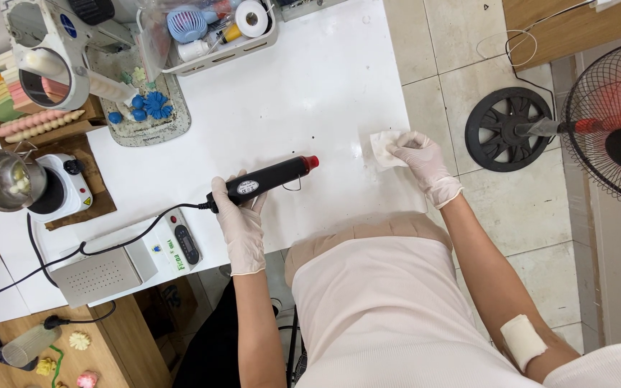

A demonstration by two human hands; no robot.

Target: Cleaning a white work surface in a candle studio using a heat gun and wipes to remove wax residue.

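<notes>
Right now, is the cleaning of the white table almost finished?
Most of the white tabletop looks clean. The gloved right hand is pressing a small white wipe near the table's edge, while the gloved left hand holds a black heat gun with a red tip. A few tiny dark specks are left.

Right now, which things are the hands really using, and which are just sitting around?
In use:
- left hand holding the black heat gun
- right hand pressing a white wipe on the white table

Just sitting around:
- metal pot on a small hot plate
- grey control box
- coloured candles
- basket of bits
- floor fan
</notes>
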